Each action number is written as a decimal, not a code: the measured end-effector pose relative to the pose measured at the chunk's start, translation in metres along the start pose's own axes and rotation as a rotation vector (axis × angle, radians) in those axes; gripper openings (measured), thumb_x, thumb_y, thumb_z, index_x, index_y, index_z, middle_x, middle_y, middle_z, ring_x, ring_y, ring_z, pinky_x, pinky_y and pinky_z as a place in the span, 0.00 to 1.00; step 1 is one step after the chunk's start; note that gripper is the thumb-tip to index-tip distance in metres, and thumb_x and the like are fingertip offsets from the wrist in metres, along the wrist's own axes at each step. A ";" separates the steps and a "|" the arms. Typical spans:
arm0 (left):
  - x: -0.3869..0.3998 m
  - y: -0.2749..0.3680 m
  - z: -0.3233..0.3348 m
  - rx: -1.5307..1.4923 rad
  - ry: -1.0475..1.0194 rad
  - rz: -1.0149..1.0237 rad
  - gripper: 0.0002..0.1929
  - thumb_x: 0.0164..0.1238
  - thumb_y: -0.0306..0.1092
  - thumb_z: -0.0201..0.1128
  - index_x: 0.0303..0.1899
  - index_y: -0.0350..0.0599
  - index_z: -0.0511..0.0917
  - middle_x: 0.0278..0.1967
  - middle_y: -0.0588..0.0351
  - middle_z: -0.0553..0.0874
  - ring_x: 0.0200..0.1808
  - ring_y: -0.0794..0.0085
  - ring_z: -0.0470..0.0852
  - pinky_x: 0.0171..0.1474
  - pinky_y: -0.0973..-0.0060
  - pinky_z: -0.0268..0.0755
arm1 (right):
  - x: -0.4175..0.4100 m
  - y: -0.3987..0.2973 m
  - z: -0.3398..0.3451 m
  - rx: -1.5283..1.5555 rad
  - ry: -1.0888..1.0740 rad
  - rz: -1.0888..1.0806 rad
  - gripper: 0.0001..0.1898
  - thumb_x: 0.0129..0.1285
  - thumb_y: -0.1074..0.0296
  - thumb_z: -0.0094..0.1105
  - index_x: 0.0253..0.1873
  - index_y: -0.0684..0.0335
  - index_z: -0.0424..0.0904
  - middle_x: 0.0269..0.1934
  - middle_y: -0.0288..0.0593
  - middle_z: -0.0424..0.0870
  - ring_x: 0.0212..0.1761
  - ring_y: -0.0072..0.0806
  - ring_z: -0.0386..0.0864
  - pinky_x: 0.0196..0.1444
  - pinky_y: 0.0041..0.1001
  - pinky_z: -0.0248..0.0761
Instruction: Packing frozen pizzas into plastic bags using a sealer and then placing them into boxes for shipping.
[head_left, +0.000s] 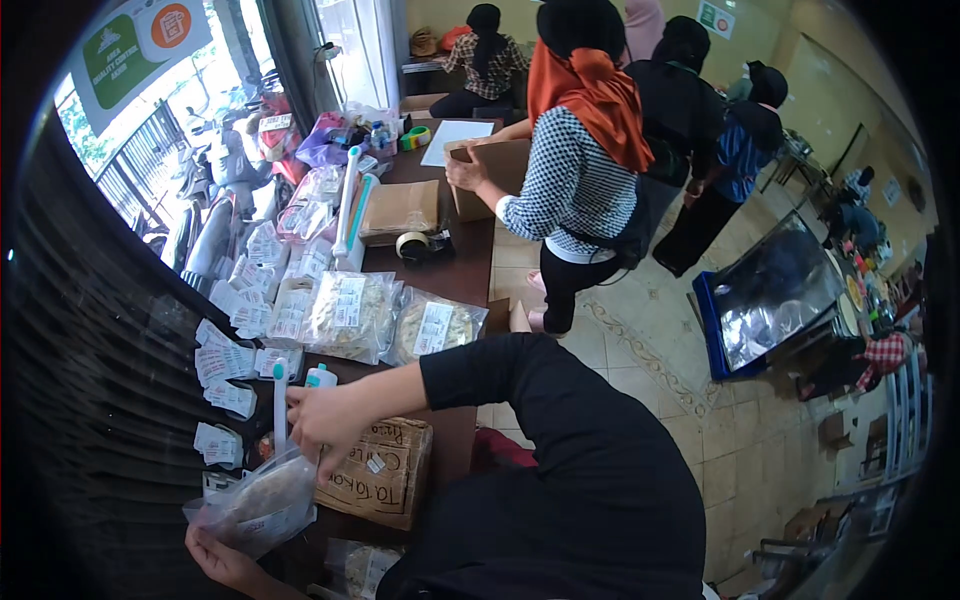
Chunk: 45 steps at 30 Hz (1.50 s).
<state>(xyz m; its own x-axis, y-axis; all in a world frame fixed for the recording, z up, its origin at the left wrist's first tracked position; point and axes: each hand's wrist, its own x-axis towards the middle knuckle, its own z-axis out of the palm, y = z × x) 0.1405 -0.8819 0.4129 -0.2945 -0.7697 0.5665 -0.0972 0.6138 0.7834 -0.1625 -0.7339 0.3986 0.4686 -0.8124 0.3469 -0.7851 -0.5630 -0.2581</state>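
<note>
My left hand (217, 556), low on the left, grips the edge of a clear plastic bag (266, 506). A round, flat food item and a printed label show through this tilted bag. My right hand (334, 420) is at the bag's upper end, beside the white arm of a heat sealer (280, 412). Its fingers hide the contact, so I cannot tell whether they pinch the bag or rest on the sealer. Under my right wrist sits a cardboard box (382, 480) with handwriting on it. Another bagged flat item (369, 566) lies near my body.
Several label stacks (225, 352) line the window side. Beyond my right arm are bagged flatbreads (349, 315), a second sealer (349, 202), a tape dispenser (420, 246) and a flat carton (399, 210). A co-worker (577, 165) holds a cardboard box (491, 172) at the table.
</note>
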 end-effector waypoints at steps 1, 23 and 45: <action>-0.003 0.003 0.004 -0.005 -0.006 0.000 0.17 0.78 0.40 0.48 0.48 0.33 0.74 0.45 0.52 0.79 0.47 0.72 0.76 0.52 0.75 0.69 | -0.003 -0.004 0.015 -0.034 0.049 -0.022 0.22 0.56 0.37 0.57 0.32 0.50 0.86 0.30 0.29 0.83 0.40 0.30 0.77 0.55 0.42 0.54; -0.042 0.013 0.001 0.189 -0.289 -0.048 0.17 0.77 0.38 0.46 0.50 0.33 0.75 0.48 0.45 0.81 0.47 0.60 0.80 0.52 0.66 0.72 | -0.039 -0.012 0.045 0.299 0.015 0.089 0.13 0.67 0.54 0.55 0.41 0.58 0.73 0.28 0.41 0.81 0.39 0.44 0.80 0.45 0.41 0.65; -0.055 0.052 0.132 0.099 0.369 -0.549 0.19 0.75 0.45 0.48 0.51 0.37 0.76 0.48 0.42 0.78 0.42 0.56 0.77 0.46 0.61 0.70 | -0.031 0.059 0.065 1.319 0.499 0.267 0.21 0.75 0.58 0.45 0.65 0.62 0.70 0.59 0.42 0.76 0.61 0.23 0.70 0.63 0.26 0.62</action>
<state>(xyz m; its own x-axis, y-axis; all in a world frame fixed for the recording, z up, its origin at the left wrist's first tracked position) 0.0262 -0.7839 0.3890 0.1652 -0.9738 0.1562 -0.2325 0.1154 0.9657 -0.1974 -0.7518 0.3139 -0.0357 -0.9327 0.3590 0.2463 -0.3564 -0.9013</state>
